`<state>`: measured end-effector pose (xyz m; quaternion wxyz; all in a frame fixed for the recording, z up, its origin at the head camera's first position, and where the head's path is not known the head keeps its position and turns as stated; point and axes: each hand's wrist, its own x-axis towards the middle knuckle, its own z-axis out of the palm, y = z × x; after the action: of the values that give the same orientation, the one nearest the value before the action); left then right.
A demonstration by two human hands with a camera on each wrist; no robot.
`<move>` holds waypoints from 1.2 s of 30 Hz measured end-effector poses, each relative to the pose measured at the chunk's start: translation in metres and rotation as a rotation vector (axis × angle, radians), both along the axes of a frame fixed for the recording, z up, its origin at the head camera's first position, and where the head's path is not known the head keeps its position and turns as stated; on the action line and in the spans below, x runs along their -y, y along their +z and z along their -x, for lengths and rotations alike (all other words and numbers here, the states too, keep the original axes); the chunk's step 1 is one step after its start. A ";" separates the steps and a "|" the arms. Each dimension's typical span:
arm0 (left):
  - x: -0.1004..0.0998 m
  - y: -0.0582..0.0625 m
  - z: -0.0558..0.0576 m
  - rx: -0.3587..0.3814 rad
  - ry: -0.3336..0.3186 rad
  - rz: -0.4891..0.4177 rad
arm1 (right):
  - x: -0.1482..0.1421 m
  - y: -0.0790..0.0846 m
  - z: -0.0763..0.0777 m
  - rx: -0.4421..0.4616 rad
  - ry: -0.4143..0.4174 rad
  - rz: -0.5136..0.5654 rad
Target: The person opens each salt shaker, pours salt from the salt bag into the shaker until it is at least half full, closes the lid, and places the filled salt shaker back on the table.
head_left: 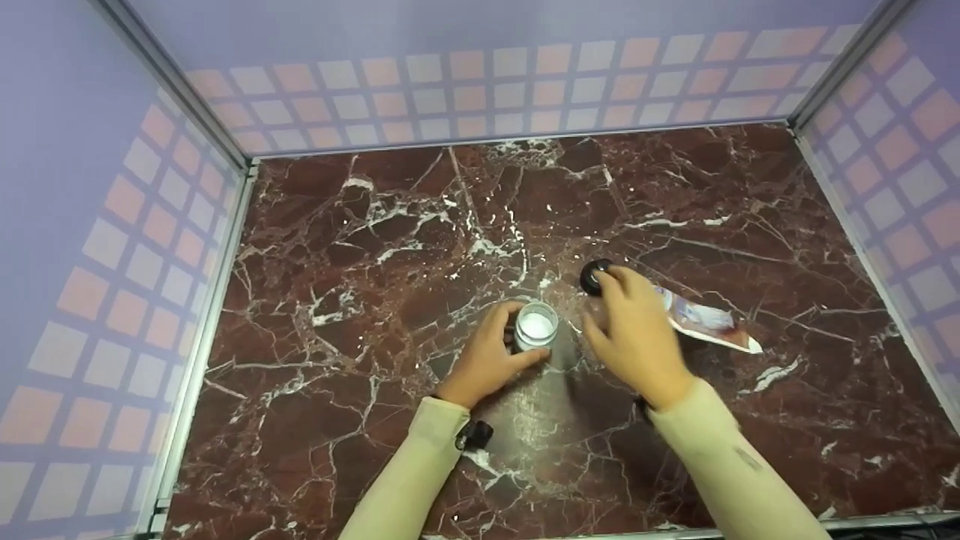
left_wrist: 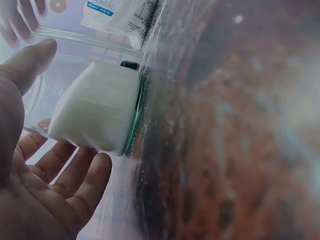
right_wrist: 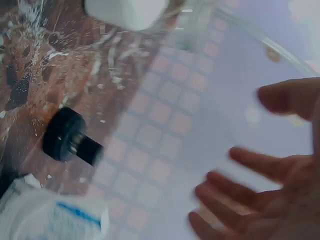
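My left hand [head_left: 487, 356] holds a clear glass jar [head_left: 536, 337] upright on the table, thumb on one side and fingers round the other. White powder [left_wrist: 100, 107] fills the lower part of the jar, heaped on a slant in the left wrist view. The jar's mouth is uncovered. My right hand [head_left: 634, 330] is over a round black lid [head_left: 592, 277] with a knob. In the right wrist view its fingers [right_wrist: 240, 192] are spread loosely, apart from the lid [right_wrist: 62, 135]. A printed plastic packet [head_left: 705, 319] lies beside the right hand, partly hidden by it.
White specks of powder [head_left: 517, 236] are scattered over the dark red marbled table [head_left: 315, 420] beyond the jar. Lilac panels with pink and white squares [head_left: 465, 90] stand along the back and both sides, with a metal post [head_left: 247, 166] at the back left corner.
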<state>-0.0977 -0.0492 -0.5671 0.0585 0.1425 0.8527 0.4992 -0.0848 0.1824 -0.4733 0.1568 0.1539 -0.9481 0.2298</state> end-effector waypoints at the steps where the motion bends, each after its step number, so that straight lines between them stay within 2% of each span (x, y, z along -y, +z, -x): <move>1: 0.001 0.000 0.000 -0.003 0.003 -0.003 | 0.006 -0.002 0.007 0.047 -0.023 -0.040; 5: 0.002 0.001 0.001 0.002 -0.007 -0.003 | 0.019 -0.007 0.029 0.282 -0.105 -0.196; 7: 0.002 0.001 0.001 0.015 -0.012 -0.004 | 0.021 -0.008 0.035 0.351 -0.118 -0.255; 16: 0.002 0.004 0.001 0.050 -0.013 -0.007 | 0.019 -0.018 0.052 0.462 -0.123 -0.385; 19: 0.002 0.005 0.001 0.054 -0.015 -0.011 | 0.018 -0.021 0.053 0.447 -0.106 -0.397; 24: 0.004 0.007 0.002 0.047 -0.012 -0.014 | 0.016 -0.022 0.055 0.342 -0.089 -0.318; 27: 0.004 0.007 0.002 0.043 -0.010 -0.013 | 0.015 -0.025 0.054 0.322 -0.066 -0.287; 33: 0.003 0.005 0.003 0.045 -0.008 -0.021 | 0.016 -0.035 0.049 0.225 -0.023 -0.282; 36: 0.003 0.004 0.004 0.049 -0.008 -0.034 | 0.016 -0.028 0.047 0.171 -0.001 -0.254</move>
<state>-0.1012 -0.0519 -0.5631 0.0789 0.1348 0.8418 0.5167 -0.1320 0.1665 -0.5013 0.0548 0.1521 -0.9795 0.1201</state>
